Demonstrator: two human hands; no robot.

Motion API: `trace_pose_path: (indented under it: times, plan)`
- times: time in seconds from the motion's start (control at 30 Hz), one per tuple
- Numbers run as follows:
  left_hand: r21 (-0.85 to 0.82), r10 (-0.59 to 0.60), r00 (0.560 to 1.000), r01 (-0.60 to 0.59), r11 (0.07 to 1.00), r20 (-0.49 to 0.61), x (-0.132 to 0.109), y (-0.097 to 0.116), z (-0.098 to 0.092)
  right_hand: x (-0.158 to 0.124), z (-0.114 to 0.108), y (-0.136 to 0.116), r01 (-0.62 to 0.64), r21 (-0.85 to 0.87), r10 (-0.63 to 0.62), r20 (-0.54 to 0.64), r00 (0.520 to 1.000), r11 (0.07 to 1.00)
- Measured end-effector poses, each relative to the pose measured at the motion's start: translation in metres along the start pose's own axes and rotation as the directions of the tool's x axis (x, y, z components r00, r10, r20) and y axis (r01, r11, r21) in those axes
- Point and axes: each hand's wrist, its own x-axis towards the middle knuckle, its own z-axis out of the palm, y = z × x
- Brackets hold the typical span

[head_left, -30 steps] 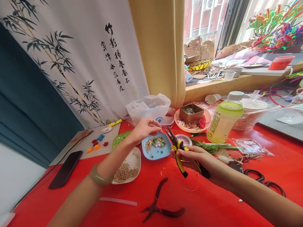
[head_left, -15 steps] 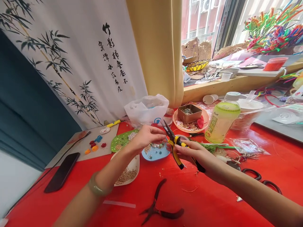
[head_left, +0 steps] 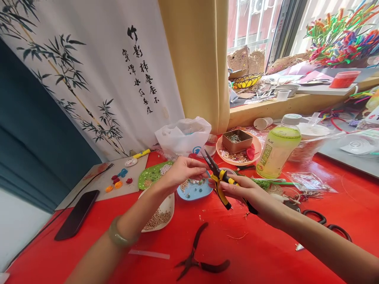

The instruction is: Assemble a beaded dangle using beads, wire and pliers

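Note:
My right hand (head_left: 239,188) is wrapped round the yellow-and-black handles of long-nose pliers (head_left: 217,173), whose jaws point up and to the left. Close by the jaws, my left hand (head_left: 189,171) has its fingertips pressed together; whatever they pinch is too small to make out. Under and behind the hands lie a blue tray (head_left: 194,196) with beads and small ornaments, a green tray (head_left: 148,172) with beads, and a white dish (head_left: 170,207) of gold beads. A second pair of pliers (head_left: 192,260) with dark handles lies spread on the red table in front.
A bottle (head_left: 278,148) stands right of a pink plate (head_left: 220,152) that carries a square tin (head_left: 237,142). Black-handled scissors (head_left: 339,232) lie near my right forearm. A phone (head_left: 77,215) is at the left. Behind the trays sits a white plastic bag (head_left: 180,138).
Almost nothing differs. Both hands and the pliers hold the same position, and the whole view has shifted very slightly.

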Motion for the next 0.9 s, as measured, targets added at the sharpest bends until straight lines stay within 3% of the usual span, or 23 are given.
trace_pose_path:
  times: [0.3,0.6,0.9]
  plan:
    - [-0.03,-0.031,0.999,0.03,0.999,-0.022,-0.0015,-0.0004,0.0009,-0.0011,0.0006,-0.0038,0.062,-0.247,-0.061,0.01,0.998,0.967]
    - [-0.046,-0.05,0.998,0.049,0.998,-0.033,-0.0051,0.0001,0.0021,0.0006,0.0011,0.0017,0.061,-0.327,-0.067,-0.008,0.998,0.943]
    - [-0.084,-0.024,1.0,0.025,0.996,0.01,-0.0066,0.0005,0.0021,0.0002,-0.0011,0.0014,0.074,-0.274,-0.06,0.06,0.996,0.959]
